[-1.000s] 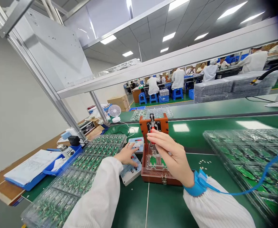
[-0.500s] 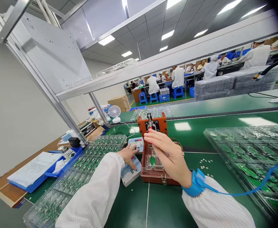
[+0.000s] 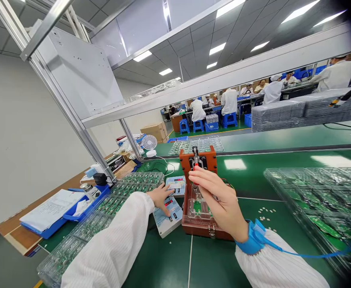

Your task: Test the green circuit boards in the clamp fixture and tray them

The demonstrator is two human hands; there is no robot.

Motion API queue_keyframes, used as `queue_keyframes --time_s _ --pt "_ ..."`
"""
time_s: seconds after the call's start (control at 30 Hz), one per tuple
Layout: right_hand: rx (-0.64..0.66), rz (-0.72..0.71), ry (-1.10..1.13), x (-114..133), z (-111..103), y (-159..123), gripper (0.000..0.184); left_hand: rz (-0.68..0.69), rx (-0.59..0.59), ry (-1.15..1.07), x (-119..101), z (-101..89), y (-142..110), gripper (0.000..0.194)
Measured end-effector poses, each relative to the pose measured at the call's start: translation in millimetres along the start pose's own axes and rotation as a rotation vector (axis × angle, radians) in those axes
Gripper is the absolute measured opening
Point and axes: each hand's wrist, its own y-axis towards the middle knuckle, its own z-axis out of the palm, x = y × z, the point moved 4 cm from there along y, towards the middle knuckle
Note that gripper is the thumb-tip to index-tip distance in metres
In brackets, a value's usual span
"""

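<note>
My left hand [image 3: 161, 197] has its fingers spread over the nearer of two small instrument boxes with red digits. Its fingertips reach toward the farther instrument box [image 3: 176, 185]; contact is unclear. The nearer instrument box [image 3: 168, 219] lies tilted beside the test fixture [image 3: 197, 228]. My right hand [image 3: 220, 200], with a blue wrist strap [image 3: 251, 238], stretches its fingers across the red lever handle [image 3: 196, 167] of the fixture's toggle clamp, which they partly hide. Under the clamp, a green circuit board [image 3: 197, 206] shows in the clear holder; my right hand covers the holder's right side.
Clear trays of circuit boards stand at left [image 3: 103, 206] and right [image 3: 307, 200]. Small pale pieces [image 3: 264, 214] lie scattered right of the fixture. A white fan [image 3: 149, 143] and another board tray [image 3: 207, 144] are behind. A metal shelf [image 3: 157, 96] spans above. People sit farther back.
The view has shifted, so the bench sits lower and farther right. My left hand has drawn slightly left, showing more of the nearer box's display. My right hand stays at the lever.
</note>
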Motion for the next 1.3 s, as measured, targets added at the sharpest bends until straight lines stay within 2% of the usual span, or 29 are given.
queue_keyframes --time_s 0.3,0.5,0.97,1.1,1.2,1.23,1.3 --pt "0.013 0.005 -0.028 -1.8 1.3 -1.0 0.046 -0.012 0.093 0.037 -3.9 5.8 2.4 0.145" --pt "0.022 -0.008 -0.038 -2.1 1.0 -1.9 0.046 0.002 0.055 -0.025 1.2 7.4 11.3 0.154" --pt "0.032 -0.030 -0.070 -2.5 1.3 -2.0 0.049 0.021 0.037 -0.006 0.6 11.0 15.0 0.153" --pt "0.025 -0.023 -0.091 -2.3 0.6 -1.9 0.048 -0.008 0.062 0.063 -7.4 1.6 7.9 0.150" --pt "0.022 -0.014 -0.096 -1.8 0.4 -1.0 0.047 -0.036 0.004 0.111 -25.9 -16.2 -13.9 0.138" --pt "0.022 -0.015 -0.096 -1.5 0.6 -0.5 0.048 -0.044 -0.040 0.106 -35.9 -21.1 -24.1 0.126" --pt "0.015 -0.028 -0.095 -0.7 1.1 0.4 0.049 0.011 -0.103 0.033 -64.9 -21.8 -45.3 0.082"
